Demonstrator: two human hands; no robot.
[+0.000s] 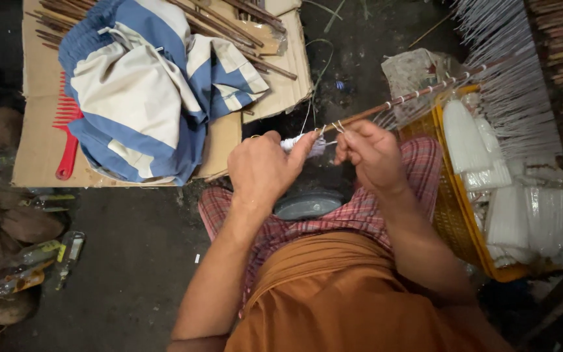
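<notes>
Left hand [262, 171]: grip closed on white thread spool [301, 143]. Right hand [373, 156]: grip pinched on thread by stick [412, 98]; yellow basket [451, 208] just right.

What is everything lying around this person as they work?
Stick: one, brown with white ties, held across the lap.
White thread: one wad, between both hands.
Basket: one, yellow, at right, holding white bundles.
Cloth: one, blue and cream, on cardboard.
Comb: one, red, on the cardboard.
Sticks: several, brown, top.
Coconuts: several, brown, left edge.
Bowl: one, grey, between the knees.
Left hand: pinching the thread.
Right hand: at the stick.
</notes>
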